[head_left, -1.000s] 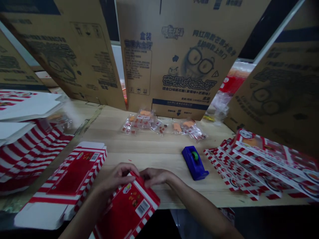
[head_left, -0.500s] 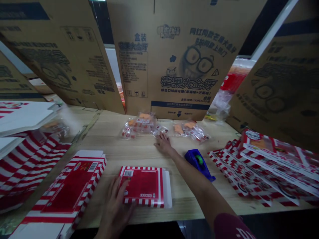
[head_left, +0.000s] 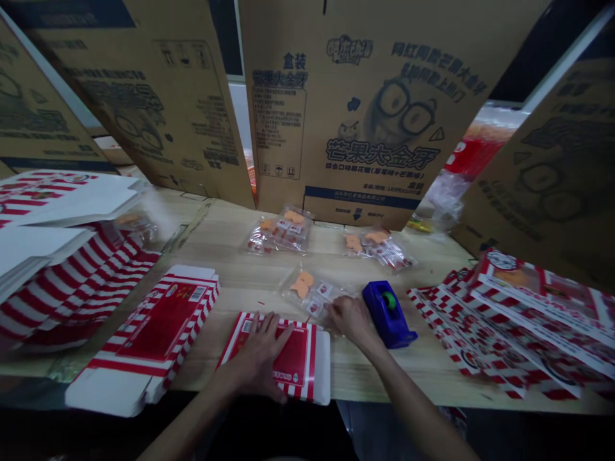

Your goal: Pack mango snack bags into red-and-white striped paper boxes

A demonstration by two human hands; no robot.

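My left hand point(head_left: 262, 355) lies with fingers spread across a red-and-white striped box point(head_left: 300, 358), which rests flat at the table's front edge with a white flap at its right end. My right hand point(head_left: 350, 315) is closed on the right corner of a clear plastic packet point(head_left: 314, 296) holding orange pieces and small sachets. The packet is just above the table behind the box. A blue tape dispenser point(head_left: 389, 314) with green tape stands right beside my right hand.
Further clear packets lie in two groups, one back middle point(head_left: 283, 230) and one back right point(head_left: 377, 246). Another striped box point(head_left: 158, 320) lies left. A pile of printed boxes point(head_left: 523, 326) covers the right, flat cartons point(head_left: 72, 198) the far left. Tall cardboard boxes point(head_left: 365, 128) wall the back.
My right hand has taken a packet from the back of the table and drawn it towards me. My left hand has moved from the box's left edge onto its top.
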